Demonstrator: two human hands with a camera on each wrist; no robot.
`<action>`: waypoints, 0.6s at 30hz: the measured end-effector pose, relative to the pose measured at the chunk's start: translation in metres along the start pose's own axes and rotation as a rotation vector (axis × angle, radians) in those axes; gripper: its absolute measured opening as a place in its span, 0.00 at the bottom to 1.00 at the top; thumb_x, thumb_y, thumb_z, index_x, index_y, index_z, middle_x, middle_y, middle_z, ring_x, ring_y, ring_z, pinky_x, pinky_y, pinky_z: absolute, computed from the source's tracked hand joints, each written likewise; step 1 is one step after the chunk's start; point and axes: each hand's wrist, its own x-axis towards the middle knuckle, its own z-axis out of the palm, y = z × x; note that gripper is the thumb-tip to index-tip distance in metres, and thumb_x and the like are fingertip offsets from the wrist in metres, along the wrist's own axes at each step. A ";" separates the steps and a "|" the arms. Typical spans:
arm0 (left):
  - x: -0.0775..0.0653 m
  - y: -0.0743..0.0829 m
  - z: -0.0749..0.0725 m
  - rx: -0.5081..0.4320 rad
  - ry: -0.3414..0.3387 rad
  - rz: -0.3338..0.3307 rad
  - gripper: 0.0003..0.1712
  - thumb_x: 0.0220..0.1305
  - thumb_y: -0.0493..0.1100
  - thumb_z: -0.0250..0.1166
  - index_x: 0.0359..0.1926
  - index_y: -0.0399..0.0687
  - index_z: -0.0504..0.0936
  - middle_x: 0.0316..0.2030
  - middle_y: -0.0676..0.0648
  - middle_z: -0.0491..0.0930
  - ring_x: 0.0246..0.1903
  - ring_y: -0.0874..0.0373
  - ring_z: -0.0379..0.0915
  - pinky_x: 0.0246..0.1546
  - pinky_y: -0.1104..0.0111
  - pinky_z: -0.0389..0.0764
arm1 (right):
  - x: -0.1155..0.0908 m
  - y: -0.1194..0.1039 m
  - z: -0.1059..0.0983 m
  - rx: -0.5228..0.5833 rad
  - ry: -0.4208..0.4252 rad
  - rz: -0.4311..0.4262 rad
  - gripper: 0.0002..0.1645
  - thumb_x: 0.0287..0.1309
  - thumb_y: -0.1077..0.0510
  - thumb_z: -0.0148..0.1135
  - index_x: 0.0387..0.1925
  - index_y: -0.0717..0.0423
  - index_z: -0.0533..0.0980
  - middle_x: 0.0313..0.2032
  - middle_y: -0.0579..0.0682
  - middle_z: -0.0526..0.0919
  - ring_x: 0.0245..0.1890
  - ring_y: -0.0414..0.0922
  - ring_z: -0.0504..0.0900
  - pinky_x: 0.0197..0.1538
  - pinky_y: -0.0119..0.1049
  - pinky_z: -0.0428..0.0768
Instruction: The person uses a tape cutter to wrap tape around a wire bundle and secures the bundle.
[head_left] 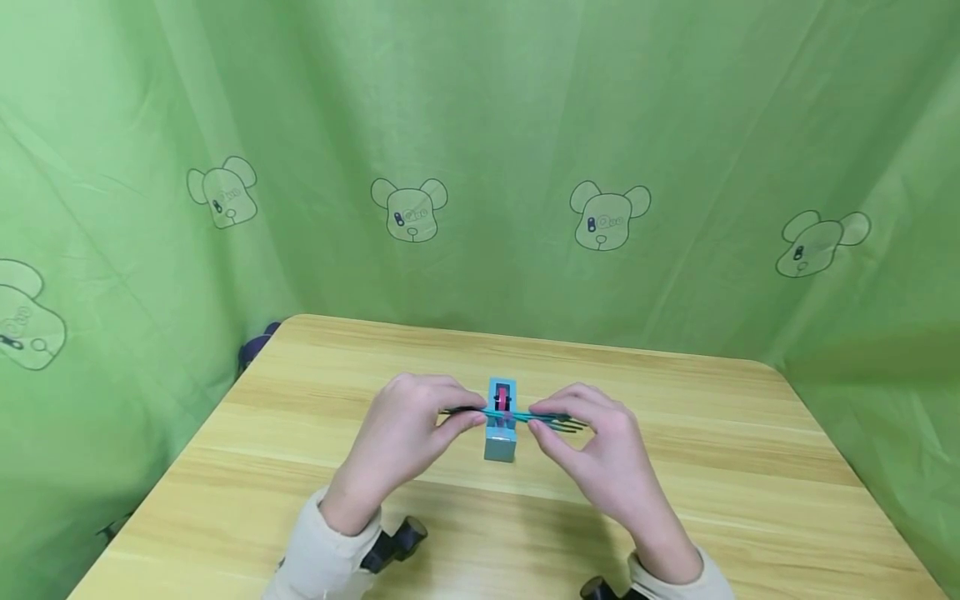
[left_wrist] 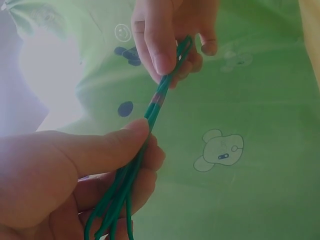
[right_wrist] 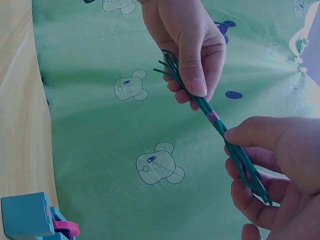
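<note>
Both hands hold a bundle of thin green cords point(right_wrist: 202, 105) stretched level between them. A pinkish-purple tape band point(right_wrist: 213, 117) wraps the bundle's middle. My left hand point(head_left: 401, 429) pinches one side between thumb and fingers, with several loose strands sticking out past the grip. On the other side, my right hand point(head_left: 603, 446) pinches the cords, whose far ends run across its fingers. The band shows in the gap between the two hands. Below and behind the cords in the head view stands a blue tape dispenser point(head_left: 500, 447) with a pink roll point(head_left: 502, 397).
The dispenser stands on a light wood-grain table point(head_left: 675, 400). A green curtain point(head_left: 510, 100) printed with bear heads hangs around the table's back and sides. Something dark purple point(head_left: 257, 344) shows past the far left table corner. Black wrist-worn devices point(head_left: 397, 546) sit at both sleeves.
</note>
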 end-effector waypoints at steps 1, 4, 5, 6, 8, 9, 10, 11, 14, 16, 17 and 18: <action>0.000 0.000 -0.001 -0.005 0.001 -0.001 0.05 0.56 0.43 0.75 0.36 0.54 0.91 0.32 0.60 0.86 0.29 0.72 0.77 0.34 0.69 0.75 | 0.000 0.000 0.000 0.001 0.001 -0.004 0.12 0.52 0.64 0.75 0.38 0.47 0.86 0.35 0.34 0.82 0.37 0.37 0.80 0.42 0.31 0.77; 0.000 -0.002 -0.002 -0.016 0.000 -0.003 0.05 0.56 0.43 0.75 0.36 0.54 0.91 0.32 0.60 0.86 0.29 0.72 0.77 0.33 0.70 0.75 | 0.000 0.001 -0.001 0.005 0.001 -0.009 0.12 0.52 0.63 0.75 0.38 0.47 0.86 0.36 0.34 0.82 0.38 0.36 0.80 0.43 0.30 0.77; 0.000 -0.002 -0.002 -0.017 -0.001 -0.004 0.05 0.57 0.43 0.75 0.36 0.54 0.91 0.32 0.60 0.86 0.29 0.72 0.77 0.32 0.71 0.75 | 0.000 0.001 -0.002 0.007 0.001 -0.011 0.12 0.52 0.63 0.75 0.38 0.47 0.86 0.36 0.34 0.82 0.38 0.36 0.80 0.43 0.30 0.77; 0.000 -0.003 -0.003 -0.017 -0.001 -0.004 0.05 0.57 0.43 0.74 0.36 0.54 0.91 0.32 0.60 0.86 0.29 0.72 0.77 0.32 0.71 0.75 | 0.000 0.001 -0.002 0.009 0.001 -0.012 0.12 0.52 0.63 0.75 0.38 0.46 0.86 0.36 0.34 0.82 0.38 0.36 0.80 0.43 0.30 0.77; 0.000 -0.004 -0.003 -0.020 -0.004 -0.005 0.05 0.58 0.44 0.74 0.37 0.54 0.90 0.32 0.60 0.85 0.29 0.72 0.77 0.31 0.72 0.75 | 0.001 0.001 -0.003 0.013 0.003 -0.011 0.12 0.52 0.62 0.75 0.38 0.46 0.86 0.36 0.34 0.82 0.38 0.36 0.80 0.42 0.29 0.77; 0.000 -0.004 -0.004 -0.022 -0.005 -0.006 0.05 0.58 0.44 0.74 0.37 0.54 0.90 0.32 0.60 0.85 0.29 0.72 0.77 0.31 0.73 0.75 | 0.001 0.001 -0.003 0.018 0.004 -0.008 0.11 0.52 0.62 0.75 0.38 0.45 0.86 0.36 0.34 0.82 0.38 0.36 0.80 0.41 0.29 0.77; 0.000 -0.004 -0.004 -0.024 -0.007 -0.008 0.05 0.58 0.44 0.74 0.37 0.54 0.90 0.32 0.60 0.85 0.29 0.72 0.77 0.31 0.73 0.75 | 0.000 0.001 -0.003 0.022 0.005 -0.006 0.12 0.52 0.62 0.75 0.38 0.45 0.86 0.35 0.34 0.82 0.37 0.36 0.80 0.40 0.29 0.77; 0.000 -0.004 -0.004 -0.026 -0.008 -0.009 0.05 0.58 0.44 0.73 0.37 0.53 0.90 0.32 0.60 0.85 0.29 0.72 0.77 0.30 0.73 0.75 | 0.000 0.001 -0.004 0.027 0.006 -0.002 0.11 0.52 0.62 0.75 0.38 0.45 0.86 0.35 0.34 0.82 0.37 0.36 0.80 0.40 0.29 0.77; -0.001 -0.005 -0.005 -0.030 -0.011 -0.013 0.05 0.58 0.44 0.73 0.37 0.53 0.90 0.32 0.60 0.85 0.29 0.72 0.76 0.30 0.73 0.75 | 0.000 0.001 -0.004 0.041 0.010 0.005 0.11 0.53 0.62 0.75 0.37 0.45 0.86 0.34 0.34 0.83 0.36 0.37 0.80 0.39 0.28 0.76; -0.001 -0.004 -0.005 -0.029 -0.011 -0.014 0.05 0.58 0.44 0.74 0.37 0.53 0.91 0.32 0.60 0.85 0.29 0.72 0.76 0.31 0.72 0.75 | 0.000 0.000 -0.004 0.049 0.012 0.008 0.11 0.53 0.62 0.75 0.37 0.45 0.86 0.34 0.35 0.83 0.36 0.38 0.80 0.40 0.28 0.76; -0.001 -0.004 -0.005 -0.027 -0.010 -0.013 0.05 0.58 0.44 0.74 0.37 0.53 0.91 0.32 0.60 0.85 0.28 0.72 0.76 0.31 0.71 0.75 | 0.000 0.000 -0.004 0.054 0.012 0.009 0.11 0.53 0.62 0.75 0.37 0.45 0.86 0.34 0.35 0.83 0.36 0.38 0.80 0.40 0.29 0.76; -0.001 -0.004 -0.005 -0.026 -0.010 -0.013 0.05 0.58 0.44 0.74 0.37 0.53 0.91 0.32 0.60 0.85 0.28 0.72 0.76 0.32 0.71 0.75 | 0.000 -0.001 -0.005 0.055 0.010 0.008 0.11 0.53 0.63 0.75 0.37 0.45 0.86 0.34 0.35 0.83 0.36 0.38 0.80 0.40 0.29 0.76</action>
